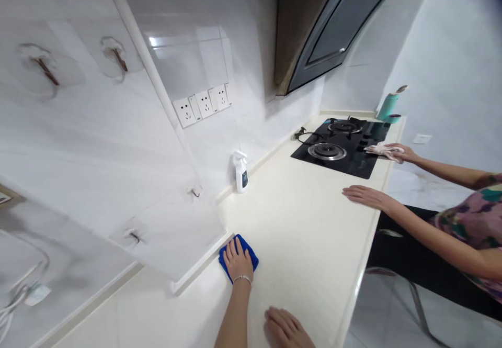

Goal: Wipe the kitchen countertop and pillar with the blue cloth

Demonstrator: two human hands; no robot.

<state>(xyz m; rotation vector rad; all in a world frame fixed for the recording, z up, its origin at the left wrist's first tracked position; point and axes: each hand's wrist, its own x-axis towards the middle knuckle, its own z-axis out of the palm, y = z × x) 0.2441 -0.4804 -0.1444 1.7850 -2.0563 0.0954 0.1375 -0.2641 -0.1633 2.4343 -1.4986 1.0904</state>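
Note:
My left hand (237,260) lies flat, fingers stretched out, on a blue cloth (251,256). The cloth rests on the cream countertop (298,222), right at the foot of the white tiled wall corner. A thin bracelet circles that wrist. My right hand (285,329) rests palm down on the counter near the bottom edge of the view, fingers loosely spread and holding nothing.
A white spray bottle (240,172) stands by the wall. Another person at the right has one hand (366,196) flat on the counter. Their other hand presses a pale cloth (382,150) to the black gas hob (339,146). A teal bottle (388,106) stands behind it, sockets (204,104) on the wall.

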